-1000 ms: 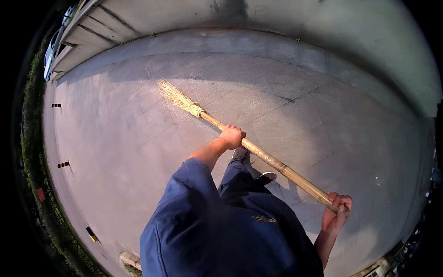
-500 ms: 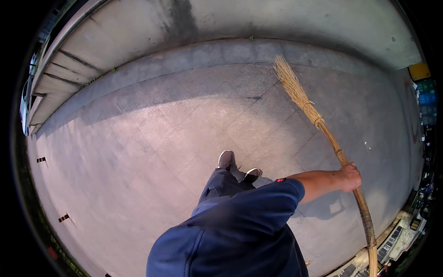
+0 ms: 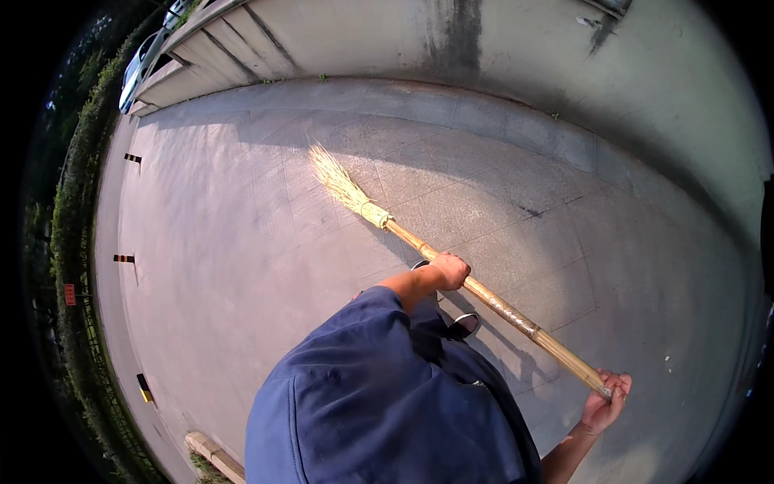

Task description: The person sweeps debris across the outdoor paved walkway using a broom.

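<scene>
A straw broom (image 3: 508, 311) with a long bamboo handle slants across the view, its bristles (image 3: 340, 179) to the far left and the handle's end to the near right. My left hand (image 3: 451, 270) is wrapped round the handle a short way behind the bound bristles, palm over the top. At the other end, my right hand (image 3: 609, 401) has its fingers curled about the handle's tip. The bristle head is over the paving; whether it touches is hard to tell. My shoes (image 3: 466, 324) show partly under the handle.
Tiled paving (image 3: 210, 242) spreads around me. A stained pale wall (image 3: 548, 56) bounds the far side. To the left stand short striped posts (image 3: 124, 259) and a hedge (image 3: 76, 210). A parked car (image 3: 133, 73) shows at the far left. A small pale scrap (image 3: 667, 358) lies on the right.
The broom has swung from the right to the left, its bristles now left of centre. My right hand has come into view on the handle's end. The view has turned as well.
</scene>
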### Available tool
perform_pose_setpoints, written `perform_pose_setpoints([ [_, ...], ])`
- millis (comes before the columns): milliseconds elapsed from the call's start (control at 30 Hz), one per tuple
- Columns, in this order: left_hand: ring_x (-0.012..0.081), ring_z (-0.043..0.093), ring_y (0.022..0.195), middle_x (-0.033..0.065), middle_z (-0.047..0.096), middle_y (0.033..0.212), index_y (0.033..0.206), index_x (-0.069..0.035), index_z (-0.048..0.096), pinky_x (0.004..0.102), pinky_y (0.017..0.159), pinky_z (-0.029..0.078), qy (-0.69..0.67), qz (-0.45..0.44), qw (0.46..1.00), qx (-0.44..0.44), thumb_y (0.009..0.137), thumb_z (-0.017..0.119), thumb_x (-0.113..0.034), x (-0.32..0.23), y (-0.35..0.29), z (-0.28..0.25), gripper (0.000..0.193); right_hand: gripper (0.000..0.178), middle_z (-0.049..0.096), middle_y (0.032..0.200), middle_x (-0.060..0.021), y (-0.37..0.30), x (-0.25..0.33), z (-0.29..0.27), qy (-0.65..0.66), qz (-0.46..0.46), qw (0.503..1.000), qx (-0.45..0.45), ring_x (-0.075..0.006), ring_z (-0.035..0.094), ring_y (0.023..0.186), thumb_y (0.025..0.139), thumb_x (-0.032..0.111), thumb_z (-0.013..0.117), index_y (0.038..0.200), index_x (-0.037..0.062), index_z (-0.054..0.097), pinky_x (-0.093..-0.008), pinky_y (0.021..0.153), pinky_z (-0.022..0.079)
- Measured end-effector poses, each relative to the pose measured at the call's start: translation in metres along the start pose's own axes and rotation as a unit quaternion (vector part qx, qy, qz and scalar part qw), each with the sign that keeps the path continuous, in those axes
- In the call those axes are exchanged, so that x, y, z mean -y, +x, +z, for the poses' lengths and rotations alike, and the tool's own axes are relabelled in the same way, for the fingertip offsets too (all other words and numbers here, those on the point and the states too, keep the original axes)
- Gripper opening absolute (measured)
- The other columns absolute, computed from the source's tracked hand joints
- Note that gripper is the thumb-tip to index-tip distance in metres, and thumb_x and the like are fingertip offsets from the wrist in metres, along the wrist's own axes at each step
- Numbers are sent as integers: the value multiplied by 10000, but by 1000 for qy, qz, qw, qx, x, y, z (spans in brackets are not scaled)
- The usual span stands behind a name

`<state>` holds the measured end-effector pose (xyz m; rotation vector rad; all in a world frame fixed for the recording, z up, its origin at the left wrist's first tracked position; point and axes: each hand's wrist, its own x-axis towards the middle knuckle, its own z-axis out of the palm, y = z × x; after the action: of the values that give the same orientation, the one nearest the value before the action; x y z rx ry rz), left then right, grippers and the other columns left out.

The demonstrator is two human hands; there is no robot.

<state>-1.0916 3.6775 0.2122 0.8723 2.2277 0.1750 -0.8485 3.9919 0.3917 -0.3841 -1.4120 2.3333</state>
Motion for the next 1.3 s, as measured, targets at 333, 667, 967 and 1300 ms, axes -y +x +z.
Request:
perform_pose_setpoints([
  [333, 240, 531, 957, 69, 598, 908, 837, -133, 613, 354, 852, 396, -48, -180, 981, -56, 702, 576, -216, 233, -114, 24, 163, 254, 532, 770, -103, 76, -144, 213, -24, 104, 978, 181, -237, 535, 821, 750, 150, 570, 924, 7, 454, -448, 913, 354],
  [667, 226, 521, 938, 54, 571, 847, 794, -127, 615, 352, 804, 408, -37, -241, 957, -157, 689, 561, -120, 424, -139, -33, 118, 308, 536, 902, -104, 94, -232, 398, -17, 172, 959, 223, -248, 488, 1005, 749, 109, 625, 987, 14, 454, -401, 908, 356],
  [967, 230, 523, 941, 53, 601, 872, 851, -147, 626, 383, 830, 366, -18, 60, 992, -110, 703, 546, -178, 272, 10, -140, 172, 268, 446, 779, -31, 58, -88, 339, -129, -14, 990, -53, -203, 450, 930, 821, 220, 563, 991, 47, 449, -333, 885, 328],
  [1300, 223, 520, 936, 47, 606, 853, 794, -144, 639, 378, 860, 342, -87, 366, 915, -146, 686, 559, -172, 3, 5, -180, 137, 231, 427, 600, -29, -44, 82, 330, -269, -381, 858, -212, -165, 432, 575, 817, 243, 488, 673, 62, 469, -343, 616, 411],
])
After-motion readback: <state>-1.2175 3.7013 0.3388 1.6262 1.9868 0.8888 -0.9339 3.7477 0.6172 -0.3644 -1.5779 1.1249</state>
